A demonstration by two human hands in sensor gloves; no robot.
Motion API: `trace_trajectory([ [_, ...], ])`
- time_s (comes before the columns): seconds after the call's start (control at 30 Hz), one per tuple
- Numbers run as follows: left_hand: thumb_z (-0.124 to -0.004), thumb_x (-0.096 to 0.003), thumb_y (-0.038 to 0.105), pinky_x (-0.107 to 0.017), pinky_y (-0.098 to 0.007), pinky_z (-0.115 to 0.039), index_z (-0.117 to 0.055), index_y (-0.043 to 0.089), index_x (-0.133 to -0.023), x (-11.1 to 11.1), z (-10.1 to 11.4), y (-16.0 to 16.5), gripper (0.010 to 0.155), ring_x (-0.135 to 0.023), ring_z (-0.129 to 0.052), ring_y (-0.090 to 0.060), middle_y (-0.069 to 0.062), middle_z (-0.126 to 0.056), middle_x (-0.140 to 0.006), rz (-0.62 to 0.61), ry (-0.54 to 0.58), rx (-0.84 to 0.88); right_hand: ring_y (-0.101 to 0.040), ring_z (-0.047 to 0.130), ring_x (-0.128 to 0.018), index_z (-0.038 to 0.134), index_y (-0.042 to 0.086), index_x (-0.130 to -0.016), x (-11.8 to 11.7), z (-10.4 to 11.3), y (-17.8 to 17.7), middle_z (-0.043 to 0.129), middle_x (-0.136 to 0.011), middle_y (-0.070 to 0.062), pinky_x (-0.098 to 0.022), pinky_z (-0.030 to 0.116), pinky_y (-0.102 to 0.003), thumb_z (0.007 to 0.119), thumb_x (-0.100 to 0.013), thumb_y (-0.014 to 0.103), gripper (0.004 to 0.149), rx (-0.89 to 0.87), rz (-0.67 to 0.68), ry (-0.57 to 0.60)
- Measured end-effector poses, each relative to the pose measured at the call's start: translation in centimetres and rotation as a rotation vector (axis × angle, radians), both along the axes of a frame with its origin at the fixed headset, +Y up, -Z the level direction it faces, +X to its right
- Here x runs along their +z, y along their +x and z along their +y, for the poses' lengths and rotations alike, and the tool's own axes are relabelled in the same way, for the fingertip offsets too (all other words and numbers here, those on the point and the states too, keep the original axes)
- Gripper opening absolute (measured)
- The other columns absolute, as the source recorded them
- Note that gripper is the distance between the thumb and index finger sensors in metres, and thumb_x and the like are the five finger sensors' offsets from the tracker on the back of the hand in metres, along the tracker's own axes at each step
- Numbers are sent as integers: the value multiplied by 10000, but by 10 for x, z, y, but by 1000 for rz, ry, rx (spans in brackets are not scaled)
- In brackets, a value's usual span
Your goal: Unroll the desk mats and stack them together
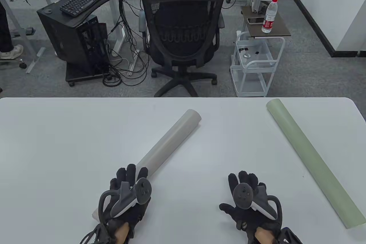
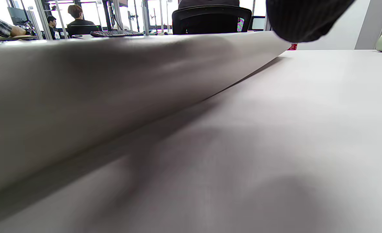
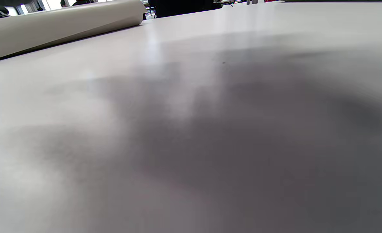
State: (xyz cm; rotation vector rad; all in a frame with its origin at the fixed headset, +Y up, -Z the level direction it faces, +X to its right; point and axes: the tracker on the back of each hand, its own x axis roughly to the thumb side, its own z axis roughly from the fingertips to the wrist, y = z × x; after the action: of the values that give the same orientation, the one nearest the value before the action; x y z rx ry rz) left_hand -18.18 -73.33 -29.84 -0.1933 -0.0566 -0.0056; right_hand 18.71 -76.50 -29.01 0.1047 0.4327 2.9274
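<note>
A rolled grey desk mat lies diagonally on the white table, its near end under my left hand. My left hand rests on top of that end with fingers spread. The roll fills the left of the left wrist view, with a gloved fingertip at the top. A rolled pale green mat lies diagonally at the right, untouched. My right hand lies flat and open on the bare table between the two rolls. The grey roll shows far off in the right wrist view.
Beyond the table's far edge stand a black office chair, a white wire cart and a side table with a water bottle. The green roll's near end lies close to the table's right edge.
</note>
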Motion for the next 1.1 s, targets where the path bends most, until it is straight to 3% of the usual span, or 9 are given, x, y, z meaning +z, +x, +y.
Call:
trace_trajectory([
  [0.3,-730,-395,513,-735,-661,-312,-182,332,-1002,1,2,-2,837,-1033,-198,-499,-122,-82,-1136,-1,3,18,-434,-60,-1009,-45,344,-989,-7,-2,17,-116,-1085,-72,-698,95,-667,563,-385,703,930,-42,-70,-5],
  [1.1,-728,-395,516,-735,-662,-314,-175,332,-1001,-3,-1,-1,841,-1031,-191,-499,-124,-76,-1133,11,-14,16,-436,-58,-1009,-42,337,-992,-11,-10,25,-115,-1084,-74,-697,97,-667,564,-387,703,932,-34,-94,-37],
])
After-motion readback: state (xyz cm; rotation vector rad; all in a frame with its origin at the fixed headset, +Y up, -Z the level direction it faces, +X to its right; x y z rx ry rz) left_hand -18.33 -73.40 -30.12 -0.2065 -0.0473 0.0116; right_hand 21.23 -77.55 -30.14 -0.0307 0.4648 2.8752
